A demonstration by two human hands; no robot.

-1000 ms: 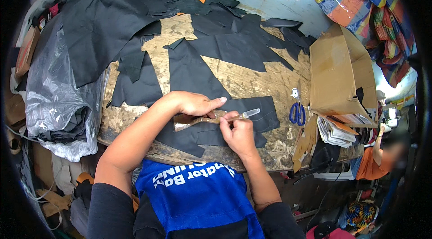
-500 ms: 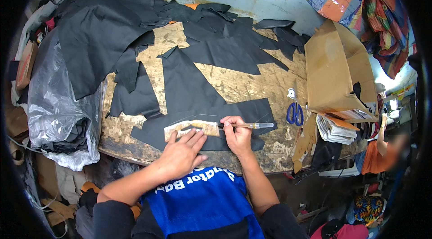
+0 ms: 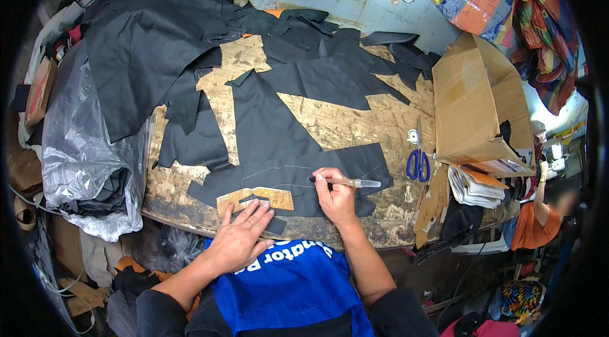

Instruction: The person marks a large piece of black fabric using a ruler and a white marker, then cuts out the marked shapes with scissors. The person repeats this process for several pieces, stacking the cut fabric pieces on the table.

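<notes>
My left hand [image 3: 241,235] lies flat, its fingertips on the lower edge of a tan pattern piece [image 3: 282,200] with a dark slot in it. That piece sits on the near edge of a black leather-like sheet [image 3: 352,160]. Above it, thin pale outlines run across the black surface. My right hand [image 3: 336,198] closes round a clear-barrelled pen [image 3: 365,183], the dark tip pointing left near the drawn outline. A small black scrap [image 3: 275,226] shows just right of my left fingers.
Black cut pieces [image 3: 152,58] cover much of the worn wooden table [image 3: 355,124]. Blue-handled scissors [image 3: 417,164] and an open cardboard box [image 3: 463,102] are at the right, a plastic bag of black scraps [image 3: 82,146] at the left. A person in orange [image 3: 539,223] is farther right.
My left hand has slid the pattern piece toward me and slightly left, uncovering the pale outline. The pen stays in my right hand, which has barely moved.
</notes>
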